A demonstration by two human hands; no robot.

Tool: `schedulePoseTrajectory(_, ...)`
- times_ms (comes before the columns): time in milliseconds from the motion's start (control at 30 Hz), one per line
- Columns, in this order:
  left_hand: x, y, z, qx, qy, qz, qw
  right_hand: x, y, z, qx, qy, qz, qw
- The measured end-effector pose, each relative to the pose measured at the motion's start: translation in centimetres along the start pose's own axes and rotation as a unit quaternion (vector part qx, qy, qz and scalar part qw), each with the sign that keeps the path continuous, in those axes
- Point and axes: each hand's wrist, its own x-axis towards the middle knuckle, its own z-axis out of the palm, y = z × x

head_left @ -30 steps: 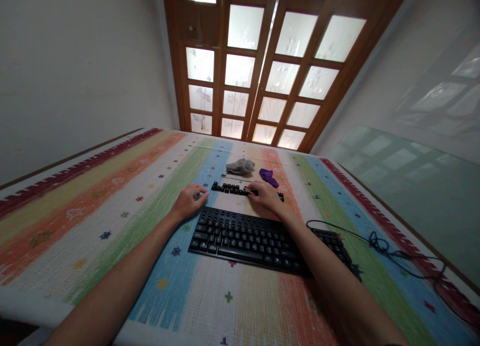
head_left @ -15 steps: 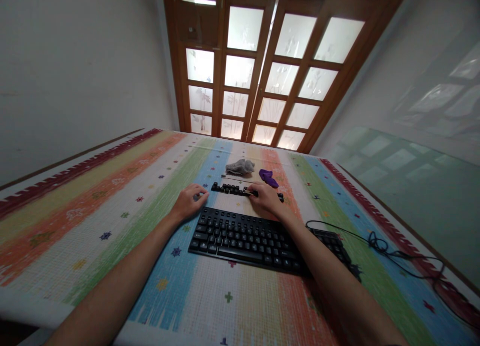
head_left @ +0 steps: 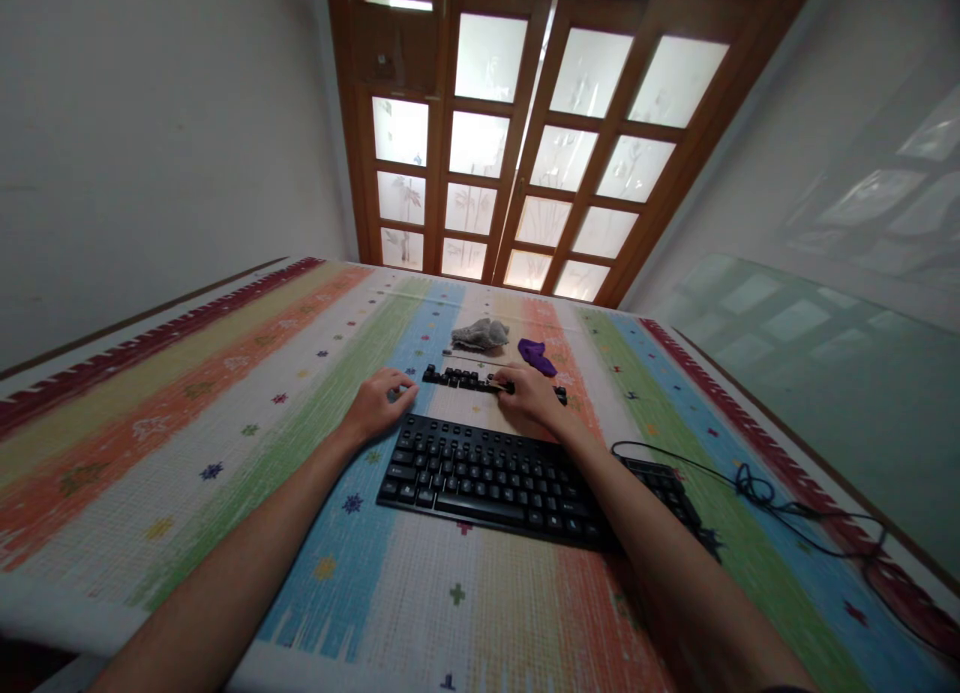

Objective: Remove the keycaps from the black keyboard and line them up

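Observation:
A black keyboard (head_left: 487,473) lies on the striped tablecloth, with keycaps in place on its visible keys. Beyond its back edge runs a row of loose black keycaps (head_left: 457,377). My right hand (head_left: 529,393) is over the right part of this row. Its thumb and fingertips are pinched on something small that I cannot make out, and the hand hides part of the row. To the left of the row, my left hand (head_left: 381,403) rests on the cloth, holding nothing, with its thumb apart from the loosely bent fingers.
Behind the keycaps lie a thin stick (head_left: 469,357), a crumpled grey cloth (head_left: 480,334) and a purple cloth (head_left: 536,355). A black cable (head_left: 757,488) coils on the right. Wooden doors with glass panes (head_left: 517,163) stand past the table's far edge.
My right hand makes only very slight finger movements over the keycaps. The left hand, keyboard and cloths stay where they were.

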Motion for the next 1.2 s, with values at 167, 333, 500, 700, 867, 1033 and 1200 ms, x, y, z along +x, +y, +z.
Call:
schedulePoseTrajectory(167, -0.01, -0.20, 0.10, 0.000, 0.001, 0.002, 1.000, 0.14, -0.25, -0.10, -0.005, -0.003, 0.005, 1.000)
schedulePoseTrajectory(333, 0.01, -0.29, 0.17, -0.003, 0.004, 0.004, 1.000, 0.10, -0.43, -0.38, -0.008, -0.003, 0.008, 1.000)
schedulePoseTrajectory(500, 0.03, -0.14, 0.09, -0.002, 0.002, 0.002, 1.000, 0.13, -0.32, -0.40, -0.013, -0.002, 0.012, 1.000)
schedulePoseTrajectory(700, 0.04, -0.17, 0.11, -0.005, 0.002, 0.005, 1.000, 0.14, -0.23, -0.33, -0.022, -0.006, 0.016, 1.000)
schedulePoseTrajectory(867, 0.02, -0.12, 0.09, -0.005, 0.000, 0.002, 1.000, 0.08, -0.24, -0.38, -0.030, -0.010, 0.015, 0.999)
schedulePoseTrajectory(1033, -0.04, -0.02, 0.01, -0.001, -0.004, -0.001, 1.000, 0.12, -0.10, -0.29, -0.038, -0.014, 0.013, 0.999)
schedulePoseTrajectory(1200, 0.03, 0.03, 0.02, -0.004, -0.003, 0.000, 1.000, 0.12, -0.09, -0.19, -0.043, -0.017, 0.014, 0.999)
